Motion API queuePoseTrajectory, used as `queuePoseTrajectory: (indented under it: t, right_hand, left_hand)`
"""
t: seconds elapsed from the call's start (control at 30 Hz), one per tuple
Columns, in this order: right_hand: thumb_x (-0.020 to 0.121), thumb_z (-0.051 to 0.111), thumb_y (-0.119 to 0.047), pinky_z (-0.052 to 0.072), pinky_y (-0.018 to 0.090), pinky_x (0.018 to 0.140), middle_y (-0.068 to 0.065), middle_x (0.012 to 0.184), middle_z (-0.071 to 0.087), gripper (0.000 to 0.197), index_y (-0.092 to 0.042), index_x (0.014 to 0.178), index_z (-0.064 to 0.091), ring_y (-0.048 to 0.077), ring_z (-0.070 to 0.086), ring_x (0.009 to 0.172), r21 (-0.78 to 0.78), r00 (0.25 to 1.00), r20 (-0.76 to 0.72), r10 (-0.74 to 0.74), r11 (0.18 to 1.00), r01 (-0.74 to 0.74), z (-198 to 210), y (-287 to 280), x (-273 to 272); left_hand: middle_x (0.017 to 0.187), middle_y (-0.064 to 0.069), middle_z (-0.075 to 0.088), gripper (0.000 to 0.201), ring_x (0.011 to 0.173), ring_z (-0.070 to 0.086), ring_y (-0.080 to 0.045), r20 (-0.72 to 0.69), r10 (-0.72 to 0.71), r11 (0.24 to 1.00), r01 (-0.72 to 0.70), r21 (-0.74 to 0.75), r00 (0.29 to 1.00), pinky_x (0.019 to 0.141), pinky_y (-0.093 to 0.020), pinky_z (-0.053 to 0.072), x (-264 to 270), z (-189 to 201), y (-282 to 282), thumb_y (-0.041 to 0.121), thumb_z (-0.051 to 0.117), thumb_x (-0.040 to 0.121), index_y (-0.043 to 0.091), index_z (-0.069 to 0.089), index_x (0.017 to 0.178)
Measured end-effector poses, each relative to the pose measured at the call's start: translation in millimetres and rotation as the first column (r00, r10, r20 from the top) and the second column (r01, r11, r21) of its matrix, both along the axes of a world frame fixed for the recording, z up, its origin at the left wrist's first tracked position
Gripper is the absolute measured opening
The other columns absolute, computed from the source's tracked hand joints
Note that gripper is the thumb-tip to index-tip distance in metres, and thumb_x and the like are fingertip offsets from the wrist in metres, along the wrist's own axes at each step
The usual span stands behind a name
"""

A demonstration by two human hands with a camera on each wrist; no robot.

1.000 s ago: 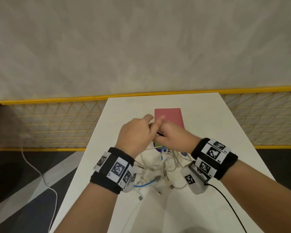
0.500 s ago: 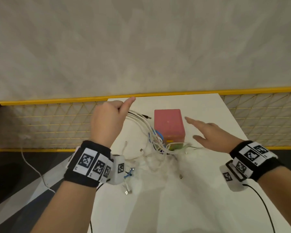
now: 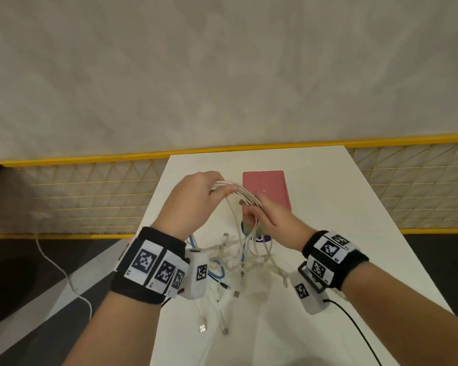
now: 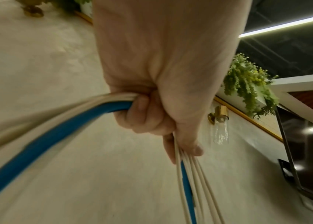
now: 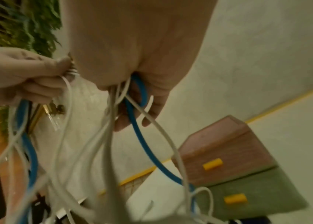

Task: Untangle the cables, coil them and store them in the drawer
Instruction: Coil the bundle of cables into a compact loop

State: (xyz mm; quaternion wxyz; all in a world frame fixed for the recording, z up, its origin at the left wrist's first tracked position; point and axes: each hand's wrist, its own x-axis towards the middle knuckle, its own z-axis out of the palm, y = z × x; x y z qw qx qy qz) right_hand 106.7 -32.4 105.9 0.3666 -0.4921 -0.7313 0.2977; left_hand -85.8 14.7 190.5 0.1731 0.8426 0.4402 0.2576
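A bundle of white cables with one blue cable spans between my two hands above the white table. My left hand grips one end of the bundle in a fist. My right hand holds the other part, its fingers curled round white and blue strands. Loose ends with plugs hang down in a tangle onto the table. Behind my hands stands the small drawer box, pink on top; its pink and green drawers with yellow handles look closed.
The table's left edge drops to a dark floor where a white cord lies. A yellow mesh fence runs behind the table. A black lead trails from my right wrist.
My left hand has come back from the far left toward the centre with the bundle. My right hand, open half a second ago, has closed on the cables in front of the box.
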Motion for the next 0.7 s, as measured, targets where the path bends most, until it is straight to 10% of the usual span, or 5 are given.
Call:
queuePoseTrajectory:
  t: [0.2, 0.37, 0.5, 0.63, 0.7]
  right_hand:
    - [0.101, 0.033, -0.036, 0.048, 0.031, 0.076, -0.001, 0.093, 0.064, 0.028, -0.022, 0.114, 0.054, 0.016, 0.059, 0.082, 0.044, 0.979, 0.206, -0.017, 0.999, 0.008, -19.2, -1.0, 24.2]
    - [0.087, 0.054, 0.005, 0.045, 0.017, 0.096, -0.002, 0.125, 0.063, 0.043, -0.016, 0.123, 0.062, 0.009, 0.059, 0.110, 0.413, 0.966, 0.159, -0.202, 0.902, 0.121, -40.6, -9.3, 49.7]
    - [0.075, 0.054, 0.012, 0.049, 0.026, 0.084, 0.003, 0.123, 0.063, 0.045, -0.019, 0.106, 0.064, 0.019, 0.063, 0.093, 0.493, 0.899, 0.349, -0.266, 0.868, 0.066, -48.6, -18.9, 66.2]
    - [0.084, 0.051, -0.060, 0.019, 0.047, 0.113, -0.005, 0.158, 0.018, 0.062, -0.038, 0.140, 0.037, 0.015, 0.036, 0.138, 0.051, 0.634, 0.769, -0.085, 0.996, 0.072, -50.4, -24.0, 73.6]
    - [0.077, 0.036, -0.080, 0.005, 0.055, 0.118, -0.021, 0.158, 0.005, 0.068, -0.053, 0.139, 0.030, 0.005, 0.018, 0.144, -0.136, 0.773, 0.634, 0.008, 0.986, 0.100, -43.5, -24.8, 73.4]
  left_hand:
    - [0.064, 0.008, 0.059, 0.030, 0.061, 0.052, -0.012, 0.125, 0.060, 0.992, -0.073, 0.102, 0.990, 0.054, -0.030, 0.035, -0.9, -1.9, -4.6, 0.049, 0.056, 0.091, 0.022, 0.068, 0.089]
    - [0.058, 0.008, 0.056, 0.028, 0.052, 0.046, -0.006, 0.258, 0.116, 0.985, -0.145, 0.095, 0.959, 0.051, -0.030, 0.033, -6.9, 3.5, 1.6, 0.045, 0.058, 0.092, 0.019, 0.069, 0.088]
    - [0.060, -0.002, 0.059, 0.031, 0.055, 0.049, -0.015, 0.333, 0.180, 0.969, -0.225, 0.104, 0.926, 0.053, -0.033, 0.035, -15.7, 13.6, 11.1, 0.044, 0.060, 0.091, 0.014, 0.068, 0.087]
    - [0.064, -0.008, 0.063, 0.035, 0.063, 0.055, -0.028, 0.309, 0.179, 0.967, -0.226, 0.122, 0.934, 0.059, -0.037, 0.042, -13.6, 15.8, 11.8, 0.048, 0.058, 0.091, 0.015, 0.068, 0.088]
    - [0.064, -0.009, 0.063, 0.033, 0.063, 0.055, -0.028, 0.329, 0.172, 0.966, -0.224, 0.129, 0.929, 0.059, -0.039, 0.043, -12.0, 15.7, 10.5, 0.045, 0.058, 0.092, 0.014, 0.067, 0.086]
